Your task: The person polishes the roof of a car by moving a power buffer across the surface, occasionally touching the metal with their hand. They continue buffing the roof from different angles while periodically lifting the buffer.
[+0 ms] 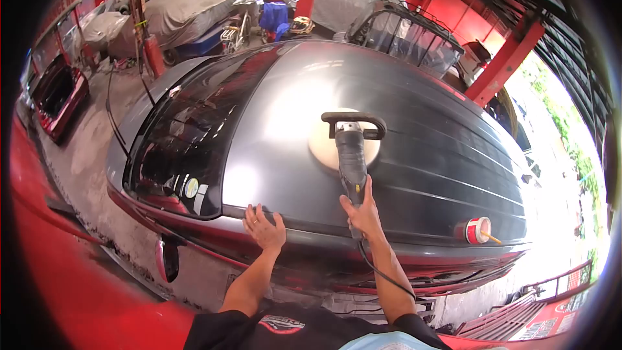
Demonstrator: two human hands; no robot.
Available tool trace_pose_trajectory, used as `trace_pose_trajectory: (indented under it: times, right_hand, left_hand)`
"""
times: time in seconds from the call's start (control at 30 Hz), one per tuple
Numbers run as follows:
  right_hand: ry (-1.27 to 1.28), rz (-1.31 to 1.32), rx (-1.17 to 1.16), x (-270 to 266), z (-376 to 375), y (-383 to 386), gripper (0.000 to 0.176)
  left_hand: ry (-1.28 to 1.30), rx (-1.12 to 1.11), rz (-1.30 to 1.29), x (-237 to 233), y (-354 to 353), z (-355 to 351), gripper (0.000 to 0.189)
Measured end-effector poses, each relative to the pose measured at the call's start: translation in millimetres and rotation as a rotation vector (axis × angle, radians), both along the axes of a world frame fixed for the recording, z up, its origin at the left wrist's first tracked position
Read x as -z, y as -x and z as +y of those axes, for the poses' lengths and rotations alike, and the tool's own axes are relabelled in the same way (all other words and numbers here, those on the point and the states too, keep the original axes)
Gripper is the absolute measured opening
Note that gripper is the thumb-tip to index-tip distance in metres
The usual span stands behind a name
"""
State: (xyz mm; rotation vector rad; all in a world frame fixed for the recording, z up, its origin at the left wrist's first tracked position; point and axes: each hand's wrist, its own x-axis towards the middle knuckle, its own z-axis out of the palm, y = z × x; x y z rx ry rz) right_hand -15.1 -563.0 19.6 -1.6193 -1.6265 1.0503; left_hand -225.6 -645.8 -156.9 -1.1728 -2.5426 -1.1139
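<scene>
Gripping was recorded at the rear body of the polisher [352,159], around which the right hand [365,215] was closed. The polisher's pale round pad [322,148] was positioned on the dark car roof [421,162], beside the dark glass [184,149]. The left hand [264,229] was laid open, fingers spread, at the roof's near edge. A tub [478,230] with a yellow stick [492,238] was noted farther right. The cord [382,274] was found trailing from the polisher towards the right forearm.
</scene>
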Motion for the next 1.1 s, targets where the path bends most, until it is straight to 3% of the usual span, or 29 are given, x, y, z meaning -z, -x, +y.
trace_pose_trajectory:
  times: [0.03, 0.07, 0.27, 0.47, 0.57, 0.77, 1.0, 1.1]
  right_hand:
    - [-0.053, -0.047, -0.027, -8.9, 8.5, 6.0, 0.099]
    - [0.083, -0.029, -0.011, -22.1, 16.4, 6.7, 0.103]
    - [0.024, 0.058, 0.022, -15.0, 102.0, -22.8, 0.106]
    - [0.114, 0.162, 0.11, -31.2, 188.6, -52.0, 0.109]
    - [0.021, 0.123, 0.131, -7.3, 242.3, -81.3, 0.107]
    - [0.075, 0.201, 0.258, -20.2, 288.5, -93.7, 0.101]
    - [0.063, 0.18, 0.101, -22.6, 286.8, -9.9, 0.097]
    - [0.091, 0.114, 0.141, -25.3, 290.5, 27.3, 0.097]
  left_hand:
    - [0.02, 0.0, 0.017, -1.3, 0.2, 0.0, 0.058]
    - [0.033, 0.037, 0.002, -4.0, 1.0, -0.8, 0.056]
    - [0.066, 0.259, 0.064, -17.1, 6.7, -2.4, 0.053]
    - [0.038, 0.262, 0.048, -20.0, 6.9, -3.7, 0.054]
    - [0.004, 0.28, 0.107, -15.6, 8.9, -3.1, 0.053]
    - [0.036, 0.306, 0.058, -20.7, 11.5, -3.1, 0.051]
    - [0.002, 0.311, 0.038, -22.9, 13.6, -3.1, 0.053]
    - [-0.013, 0.306, 0.025, -21.3, 16.3, -1.2, 0.053]
